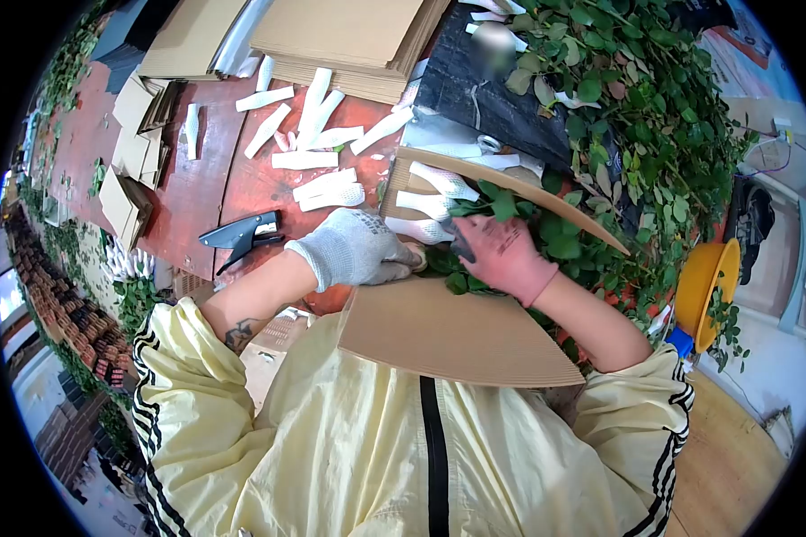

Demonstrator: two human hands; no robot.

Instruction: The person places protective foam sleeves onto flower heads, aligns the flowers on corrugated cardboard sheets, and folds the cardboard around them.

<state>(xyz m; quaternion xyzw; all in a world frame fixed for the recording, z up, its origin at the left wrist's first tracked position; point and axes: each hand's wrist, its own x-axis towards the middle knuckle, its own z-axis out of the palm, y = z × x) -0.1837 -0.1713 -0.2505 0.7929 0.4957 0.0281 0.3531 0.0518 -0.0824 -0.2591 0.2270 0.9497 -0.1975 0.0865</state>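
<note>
White net sleeves (pixel 424 204) lie long ways from ten to four, at ten o'clock from the nearer right hand (pixel 501 255); I can't tell what it or the left hand (pixel 354 246) grips.

A worn red bench (pixel 184 201) spans the upper left. At right, a pale wall (pixel 750 115) bears a small white fixture (pixel 782 123); tan, board-like flooring (pixel 724 461) lies lower right — and bright white light glares along the far left edge.
</note>
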